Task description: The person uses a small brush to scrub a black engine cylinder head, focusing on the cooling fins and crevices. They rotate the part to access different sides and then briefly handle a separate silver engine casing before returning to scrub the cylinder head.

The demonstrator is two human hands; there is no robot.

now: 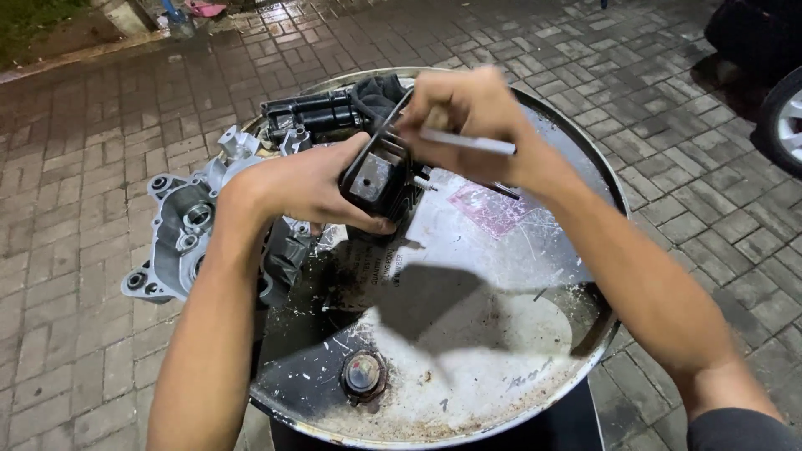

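My left hand (305, 184) grips a small black engine part (376, 179) and holds it above the top of a metal drum (468, 376). My right hand (464, 104) is closed around a thin light-coloured rod-like tool (468, 142) and rests against the top of the black part. A dark strip runs from the part up under my right hand's fingers. A grey aluminium engine casing (180, 234) lies at the drum's left edge, partly hanging over it.
A black engine block (313, 110) and a dark rag (376, 92) lie at the drum's far side. The drum lid has a round bung cap (364, 373) and a pink patch (493, 207). Brick paving surrounds it; a car wheel (785, 117) stands right.
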